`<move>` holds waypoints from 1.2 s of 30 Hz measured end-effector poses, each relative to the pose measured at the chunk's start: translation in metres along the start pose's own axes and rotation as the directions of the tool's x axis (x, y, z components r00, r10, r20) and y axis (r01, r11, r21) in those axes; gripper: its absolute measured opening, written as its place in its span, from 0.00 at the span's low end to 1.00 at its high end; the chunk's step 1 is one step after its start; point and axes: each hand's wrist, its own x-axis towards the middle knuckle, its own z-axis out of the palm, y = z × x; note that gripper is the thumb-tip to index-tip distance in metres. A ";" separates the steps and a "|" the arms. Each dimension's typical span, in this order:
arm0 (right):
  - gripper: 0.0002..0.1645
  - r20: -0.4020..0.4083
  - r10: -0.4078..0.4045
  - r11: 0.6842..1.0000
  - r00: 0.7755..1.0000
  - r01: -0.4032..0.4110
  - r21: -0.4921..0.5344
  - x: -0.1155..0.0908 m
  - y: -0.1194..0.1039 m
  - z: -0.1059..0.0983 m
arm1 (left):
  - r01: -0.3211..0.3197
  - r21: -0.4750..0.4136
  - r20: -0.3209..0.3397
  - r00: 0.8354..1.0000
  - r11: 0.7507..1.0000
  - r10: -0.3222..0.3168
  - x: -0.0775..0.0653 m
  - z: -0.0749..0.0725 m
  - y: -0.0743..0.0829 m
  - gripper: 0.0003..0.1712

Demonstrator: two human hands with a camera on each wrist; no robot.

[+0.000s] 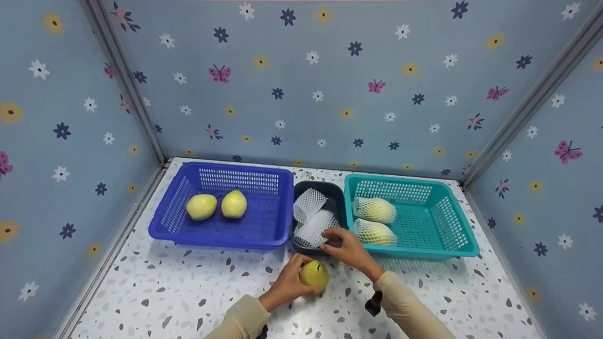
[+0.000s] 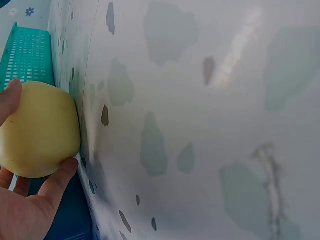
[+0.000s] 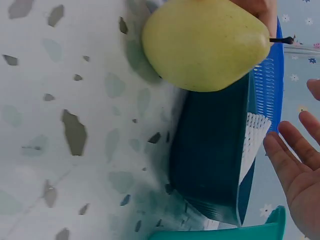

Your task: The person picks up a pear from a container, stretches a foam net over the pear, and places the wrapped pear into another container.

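My left hand (image 1: pixel 286 281) grips a yellow-green pear (image 1: pixel 314 277) just in front of the small dark bin (image 1: pixel 335 197). In the right wrist view the pear's dark stem (image 3: pixel 282 40) points toward the back wall. White foam net sleeves (image 1: pixel 316 229) lie in the dark bin. My right hand (image 1: pixel 349 248) hovers at the bin's front right, fingers slightly bent close over the nearer sleeve, with nothing between them. The left wrist view shows thumb and fingertips around the pear (image 2: pixel 42 132).
On the left stands a blue basket (image 1: pixel 264 240) holding two bare pears (image 1: pixel 201 207). A teal basket (image 1: pixel 447 221) on the right holds two pears in foam nets (image 1: pixel 376 210). Flower-patterned walls (image 1: pixel 301 117) enclose the speckled table (image 1: pixel 188 287) at the back and sides.
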 end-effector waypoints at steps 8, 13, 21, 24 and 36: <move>0.19 -0.065 0.012 0.995 0.998 -0.018 -0.093 0.034 0.034 0.007 | 0.013 -0.009 -0.008 1.000 1.000 -0.013 0.001 -0.002 -0.001 0.37; 0.22 -0.053 -0.031 0.972 0.998 0.018 -0.233 0.046 0.042 0.013 | -0.004 -0.020 -0.018 1.000 1.000 0.004 0.000 -0.001 -0.002 0.37; 0.28 -0.020 0.000 0.885 1.000 -0.009 -0.465 0.053 0.046 0.028 | -0.036 0.009 -0.025 0.999 0.999 0.036 0.000 0.000 -0.002 0.36; 0.29 -0.025 0.050 0.865 0.998 -0.056 -0.499 0.054 0.048 0.032 | -0.025 -0.001 -0.026 0.999 1.000 0.025 -0.001 0.001 -0.002 0.36; 0.26 -0.016 0.135 0.826 0.991 -0.122 -0.550 0.055 0.057 0.035 | 0.012 -0.040 -0.021 1.000 0.999 -0.013 -0.002 0.002 -0.001 0.36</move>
